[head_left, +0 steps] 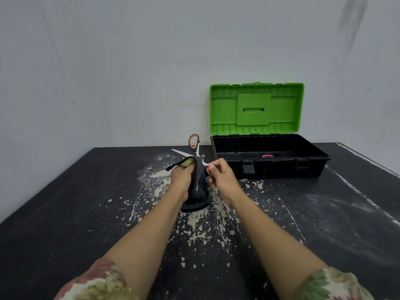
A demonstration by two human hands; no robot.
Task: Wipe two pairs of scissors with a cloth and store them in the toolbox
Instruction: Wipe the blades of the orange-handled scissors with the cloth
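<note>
Orange-and-black-handled scissors (194, 142) are held open above the table, one handle loop pointing up, a blade tip sticking out to the left. My left hand (181, 178) grips a dark grey cloth (198, 191) with a yellow inner side, wrapped around the blades. My right hand (218, 173) pinches the lower scissor handle just right of the cloth. The toolbox (270, 169) stands open to the right, black base, green lid (256, 108) raised. A pink handle (268, 156) of something lies inside on its floor; the rest of it is hidden.
The black table (86, 213) has worn, flaking paint and pale patches beneath my hands. A grey wall (129, 72) stands close behind the table and toolbox. The table's right edge runs diagonally at far right.
</note>
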